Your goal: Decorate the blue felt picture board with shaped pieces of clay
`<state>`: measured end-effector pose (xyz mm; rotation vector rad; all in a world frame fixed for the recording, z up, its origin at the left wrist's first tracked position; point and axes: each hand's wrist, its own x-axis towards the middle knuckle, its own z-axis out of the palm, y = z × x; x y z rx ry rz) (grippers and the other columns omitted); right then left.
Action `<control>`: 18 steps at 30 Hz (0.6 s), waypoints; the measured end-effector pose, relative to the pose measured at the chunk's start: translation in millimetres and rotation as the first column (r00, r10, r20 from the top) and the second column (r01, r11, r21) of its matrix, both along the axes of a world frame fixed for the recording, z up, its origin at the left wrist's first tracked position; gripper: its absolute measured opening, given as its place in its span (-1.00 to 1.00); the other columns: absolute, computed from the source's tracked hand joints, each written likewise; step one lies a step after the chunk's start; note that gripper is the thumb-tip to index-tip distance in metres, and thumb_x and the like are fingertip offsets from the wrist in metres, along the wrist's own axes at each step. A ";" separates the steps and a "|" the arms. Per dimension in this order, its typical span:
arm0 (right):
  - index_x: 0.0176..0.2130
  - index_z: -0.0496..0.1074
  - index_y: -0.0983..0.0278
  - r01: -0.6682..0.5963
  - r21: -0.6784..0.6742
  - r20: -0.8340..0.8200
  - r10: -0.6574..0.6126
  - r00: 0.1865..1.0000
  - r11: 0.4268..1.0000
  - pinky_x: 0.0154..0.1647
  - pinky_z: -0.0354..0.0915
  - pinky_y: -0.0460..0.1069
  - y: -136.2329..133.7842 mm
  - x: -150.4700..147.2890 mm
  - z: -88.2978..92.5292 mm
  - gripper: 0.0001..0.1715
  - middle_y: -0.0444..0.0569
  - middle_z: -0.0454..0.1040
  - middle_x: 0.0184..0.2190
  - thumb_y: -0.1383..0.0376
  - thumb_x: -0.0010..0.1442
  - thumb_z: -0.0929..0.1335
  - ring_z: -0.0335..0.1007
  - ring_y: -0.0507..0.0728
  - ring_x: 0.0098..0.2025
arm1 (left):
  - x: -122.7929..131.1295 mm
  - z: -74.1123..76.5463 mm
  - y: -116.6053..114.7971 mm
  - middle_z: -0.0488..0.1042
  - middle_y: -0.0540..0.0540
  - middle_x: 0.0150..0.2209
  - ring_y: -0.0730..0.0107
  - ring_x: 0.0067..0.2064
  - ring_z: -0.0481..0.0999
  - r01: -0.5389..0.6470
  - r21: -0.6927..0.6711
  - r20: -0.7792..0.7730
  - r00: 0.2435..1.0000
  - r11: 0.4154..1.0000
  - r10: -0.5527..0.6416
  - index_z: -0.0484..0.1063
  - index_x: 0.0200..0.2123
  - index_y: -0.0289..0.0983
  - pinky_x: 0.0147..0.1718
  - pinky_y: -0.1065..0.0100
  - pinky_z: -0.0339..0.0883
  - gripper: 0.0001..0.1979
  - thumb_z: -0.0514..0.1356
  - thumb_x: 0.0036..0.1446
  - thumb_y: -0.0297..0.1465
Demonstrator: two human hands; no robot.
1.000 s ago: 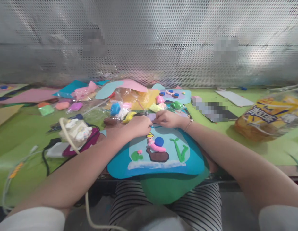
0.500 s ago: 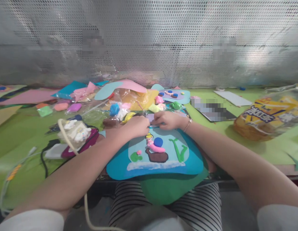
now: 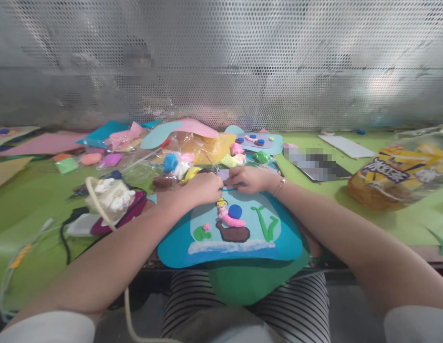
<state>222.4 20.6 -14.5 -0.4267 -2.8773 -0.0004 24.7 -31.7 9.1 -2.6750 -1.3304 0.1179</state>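
A blue card point(image 3: 289, 247) lies before me, its light-blue panel decorated with clay. On the panel are a pink snail point(image 3: 232, 221) with a blue shell, a brown clay shape point(image 3: 237, 233), a green plant point(image 3: 266, 224) and a white strip along the bottom. My left hand point(image 3: 207, 186) is curled closed at the card's top edge. Facing it, with a small gap between, my right hand point(image 3: 252, 180) bends its fingers down at the same edge, thumb and fingertips together. Whatever the fingertips pinch is hidden or too small to name.
Bagged clay lumps point(image 3: 176, 164) lie behind my hands. At right a bottle of amber drink point(image 3: 396, 176) rests tilted. A white power bank point(image 3: 83, 225), cables and a pouch point(image 3: 116, 195) sit at left. A perforated metal panel point(image 3: 221, 62) stands behind the table. Green sheet point(image 3: 257, 281) overhangs my lap.
Almost nothing differs. Both hands stay at the card's top edge in the same pose, and the card has barely shifted.
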 end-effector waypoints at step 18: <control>-0.12 0.54 0.34 0.022 -0.216 -0.097 -0.044 0.994 0.976 -0.11 0.27 -0.02 9.3 7.3 -2.2 -0.56 0.06 0.42 -0.25 0.48 0.04 0.24 0.34 0.07 -0.26 | -1.0 3.8 -2.0 0.55 -0.18 -0.41 0.20 -0.33 0.53 -0.009 0.016 -0.018 1.000 1.000 0.009 0.53 -0.45 -0.26 -0.47 0.35 0.17 -0.75 0.03 -0.02 -0.40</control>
